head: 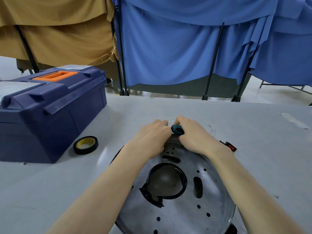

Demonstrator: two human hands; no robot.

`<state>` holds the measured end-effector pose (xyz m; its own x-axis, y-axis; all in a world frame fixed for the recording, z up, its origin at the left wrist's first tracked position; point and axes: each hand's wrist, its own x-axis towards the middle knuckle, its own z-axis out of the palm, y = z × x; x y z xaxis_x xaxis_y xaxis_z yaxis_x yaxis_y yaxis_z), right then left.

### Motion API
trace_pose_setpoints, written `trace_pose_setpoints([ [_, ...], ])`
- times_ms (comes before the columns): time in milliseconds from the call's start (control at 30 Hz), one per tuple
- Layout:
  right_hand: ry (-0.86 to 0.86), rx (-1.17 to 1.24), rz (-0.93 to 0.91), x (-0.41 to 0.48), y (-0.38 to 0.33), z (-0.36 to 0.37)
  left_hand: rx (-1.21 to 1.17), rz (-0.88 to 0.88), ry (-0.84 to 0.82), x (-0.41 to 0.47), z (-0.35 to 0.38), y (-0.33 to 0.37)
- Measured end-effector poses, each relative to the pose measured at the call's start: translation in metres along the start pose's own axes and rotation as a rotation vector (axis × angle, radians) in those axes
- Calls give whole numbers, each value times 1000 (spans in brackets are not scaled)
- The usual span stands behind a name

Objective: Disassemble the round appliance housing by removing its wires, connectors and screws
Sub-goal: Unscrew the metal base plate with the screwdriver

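1. Right now we have the round metal housing [177, 191] lying flat on the grey surface [253, 132], near us, with both hands working at its far rim.
2. Our right hand [194, 135] is curled around a teal-handled screwdriver [177, 129]; our left hand [152, 137] is bunched against the handle, fingers folded, though we cannot tell what it pinches beneath.
3. We judge the tip is on a screw hidden under our hands; if it sits crooked, it could slip out and chew the head.
4. With the housing unclamped, a hard push may skate it toward the black tape roll [85, 145] on the left.
5. A slipped tip could jab our left hand, which sits so close.
6. Thin wires [212, 131] trail just right of our hands, near the red rocker switch [230, 146]; they might snag.
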<state>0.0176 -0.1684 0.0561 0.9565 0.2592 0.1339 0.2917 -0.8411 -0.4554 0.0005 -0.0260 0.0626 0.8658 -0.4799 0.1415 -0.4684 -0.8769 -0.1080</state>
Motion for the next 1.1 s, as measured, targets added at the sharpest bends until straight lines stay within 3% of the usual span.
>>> trace_pose_setpoints([
  [1100, 11, -19, 3, 1, 1, 1, 264, 33, 51, 0, 10, 8],
])
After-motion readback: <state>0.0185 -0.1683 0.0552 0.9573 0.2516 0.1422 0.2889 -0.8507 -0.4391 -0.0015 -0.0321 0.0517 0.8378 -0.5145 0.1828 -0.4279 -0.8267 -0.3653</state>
